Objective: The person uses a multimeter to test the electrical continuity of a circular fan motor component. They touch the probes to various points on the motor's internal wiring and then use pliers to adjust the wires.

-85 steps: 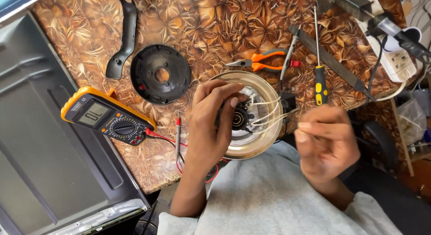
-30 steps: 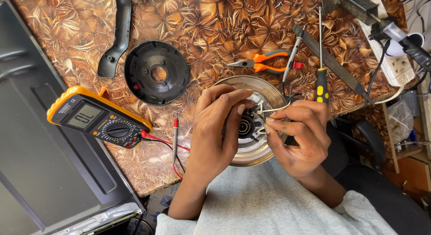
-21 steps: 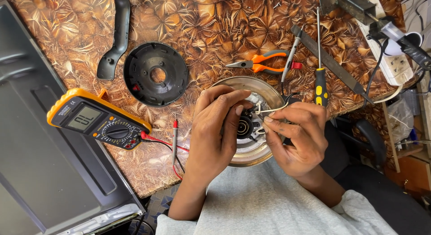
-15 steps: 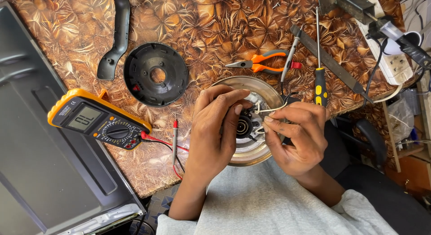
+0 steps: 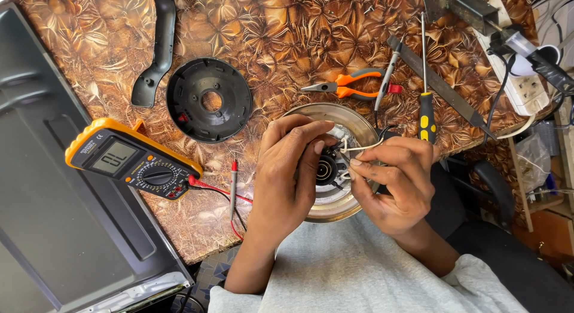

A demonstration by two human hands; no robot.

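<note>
A round metal kettle base (image 5: 326, 202) lies upturned at the table's near edge, with a black connector (image 5: 326, 168) in its middle and white wires (image 5: 359, 147) curving over it. My left hand (image 5: 287, 175) rests on the base, fingers bent over its left side. My right hand (image 5: 394, 184) pinches the white wires at the base's right side, fingertips close to the connector. Both hands meet above the middle of the base and hide part of it.
An orange multimeter (image 5: 128, 160) with red and black probes (image 5: 233, 181) lies to the left. Behind are a black round cover (image 5: 209, 101), a black handle (image 5: 156, 47), orange pliers (image 5: 350, 86), a yellow-black screwdriver (image 5: 426, 104), a flat file (image 5: 442, 86) and a power strip (image 5: 520, 74). A grey panel (image 5: 54, 229) sits far left.
My right hand came in from the right, where it was held away from the base, and now pinches the white wires. My left hand stayed on the base.
</note>
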